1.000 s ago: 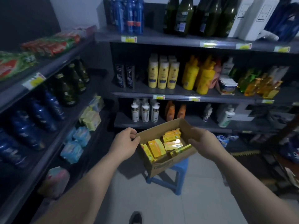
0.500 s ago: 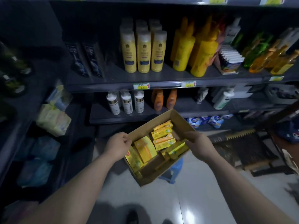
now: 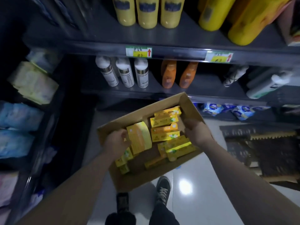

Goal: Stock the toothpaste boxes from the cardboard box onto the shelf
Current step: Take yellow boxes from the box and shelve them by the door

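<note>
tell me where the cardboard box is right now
Head view, centre: the cardboard box is held between the left hand and right hand, in front of the shelf with white bottles and orange bottles.

yellow bottles: tops cut off | price tags: print blurred | right hand: fingertips hidden

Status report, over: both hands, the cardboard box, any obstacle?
Left hand grips cardboard box left rim; right hand grips right rim. Toothpaste boxes lie inside. No obstacle seen.
</note>
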